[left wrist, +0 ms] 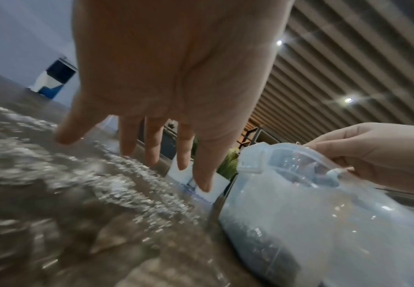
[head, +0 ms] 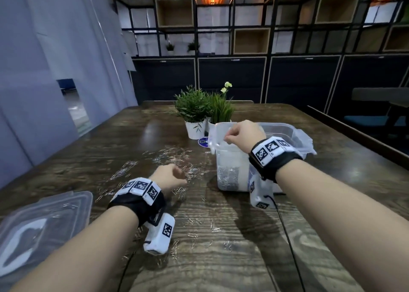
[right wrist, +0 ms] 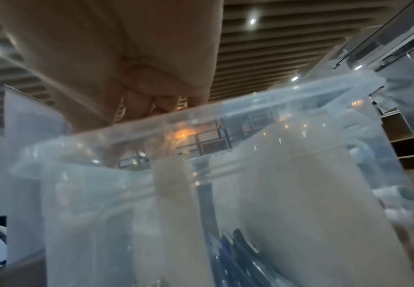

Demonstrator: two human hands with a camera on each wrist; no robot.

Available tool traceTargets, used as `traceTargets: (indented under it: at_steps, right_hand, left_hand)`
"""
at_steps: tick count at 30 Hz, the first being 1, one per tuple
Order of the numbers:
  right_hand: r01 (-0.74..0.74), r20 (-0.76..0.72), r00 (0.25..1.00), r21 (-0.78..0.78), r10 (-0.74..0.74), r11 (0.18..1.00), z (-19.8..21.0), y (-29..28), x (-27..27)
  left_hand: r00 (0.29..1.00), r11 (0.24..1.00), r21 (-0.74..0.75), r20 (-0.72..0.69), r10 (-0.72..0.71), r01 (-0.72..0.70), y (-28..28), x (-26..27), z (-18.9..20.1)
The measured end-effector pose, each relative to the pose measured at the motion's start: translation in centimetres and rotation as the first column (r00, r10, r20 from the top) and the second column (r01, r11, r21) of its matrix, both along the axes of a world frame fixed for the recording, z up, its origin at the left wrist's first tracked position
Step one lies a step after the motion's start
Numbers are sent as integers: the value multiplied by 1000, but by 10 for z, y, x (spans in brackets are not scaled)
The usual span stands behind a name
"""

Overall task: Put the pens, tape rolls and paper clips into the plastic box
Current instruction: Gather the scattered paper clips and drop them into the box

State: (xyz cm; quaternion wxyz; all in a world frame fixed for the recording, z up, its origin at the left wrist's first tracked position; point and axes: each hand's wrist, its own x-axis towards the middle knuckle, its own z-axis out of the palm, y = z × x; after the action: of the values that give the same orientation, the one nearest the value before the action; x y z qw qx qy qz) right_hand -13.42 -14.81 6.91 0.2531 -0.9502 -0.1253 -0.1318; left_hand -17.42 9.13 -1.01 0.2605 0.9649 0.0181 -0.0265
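Showing a dark wooden table point(head: 137, 134) seen from the person's head, with both wrists banded in white blocks printed with black-and-white square codes; no readable words appear on them or elsewhere. The plastic box point(head: 232, 170), clear and lidless, stands right of centre. A heap of silver paper clips shows through its near-left wall, and dark blue pens point(right wrist: 228, 258) show through the wall in the right wrist view. The right hand point(head: 243, 134) is at the box's near-left rim, fingers curled and pinching the rim edge. The left hand point(head: 170, 176) hovers just over the table left of the box; the left wrist view shows its fingers point(left wrist: 201, 174) straight and spread, holding nothing. Loose paper clips point(head: 168, 156) lie scattered over the table from the far left of that hand to the near edge, many beneath the left forearm. A clear lid point(head: 44, 223) lies flat at the near left corner. Two potted green plants point(head: 199, 110) in white pots stand just beyond the box, and a small blue-and-white disc point(head: 203, 141) lies between the pots and the box; its print is too small to read. A black cable point(head: 285, 229) runs from the right wrist band across the near table. Dark cabinets and open shelving point(head: 243, 26) fill the far wall.
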Motion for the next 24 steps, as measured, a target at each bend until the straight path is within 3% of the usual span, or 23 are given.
traceTargets:
  at_steps: [6,9,12,16,24]
  right_hand:
    - [-9,-31,999,-17,8,1000,-7,-12,-4]
    - [101,-72,990,-223,-119,970,-5,-34,-12]
    - [77,-222,961,-351,-163,933,-7,-49,-16]
    - [56,-243,959,-347,-147,936,-10,-50,-15]
    - [25,-288,950,-318,-121,948,-9,-52,-10]
  left_hand:
    - [985,989,119,-140,103,-86,27,-9,-41]
    - [988,987,138,-119,97,-80,21,-1,-48]
    - [988,985,146,-107,109,-93,11,12,-49]
    - [985,963,242,-92,144,-118,-1,28,-46]
    - [959,951,243,-161,234,-192,-4,45,-54]
